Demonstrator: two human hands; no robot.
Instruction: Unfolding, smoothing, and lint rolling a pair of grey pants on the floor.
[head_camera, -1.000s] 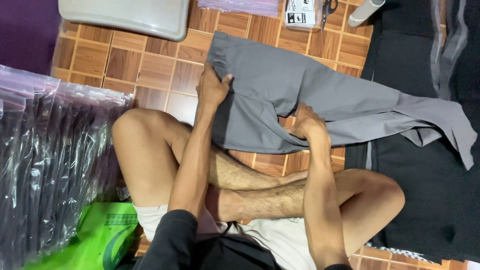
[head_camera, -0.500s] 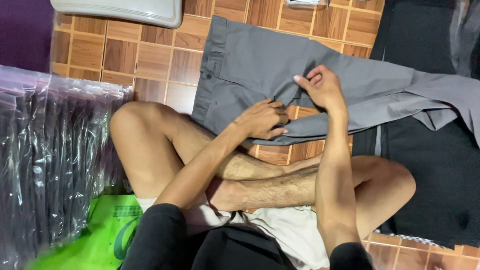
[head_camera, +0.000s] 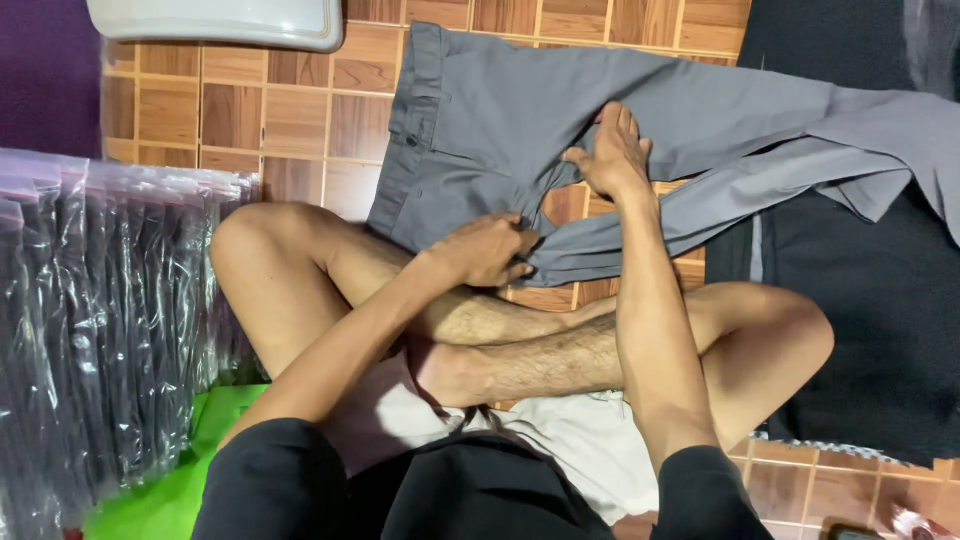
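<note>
A pair of grey trousers (head_camera: 500, 120) lies spread on the wooden parquet floor (head_camera: 270, 120) in front of a person sitting cross-legged, with the waistband to the left of the view and the legs running off to the right, where they rest on a black cloth (head_camera: 860, 330).

The left hand (head_camera: 490, 250) sits at the lower edge of the trousers near the crotch, its fingers curled shut around a bunch of the grey fabric. The right hand (head_camera: 612, 150) lies flat on the trousers just beyond it, fingers stretched out and close together, pressing the fabric down without gripping it. The two hands are near each other, on either side of the place where the legs divide.

To the left stands a row of clear plastic bags (head_camera: 100, 300), packed close and upright; what is in them looks dark, but cannot be told apart. A green bag (head_camera: 170, 490) lies at their foot. At the top edge is part of a pale grey plastic tub (head_camera: 220, 20); its inside is not in view.
</note>
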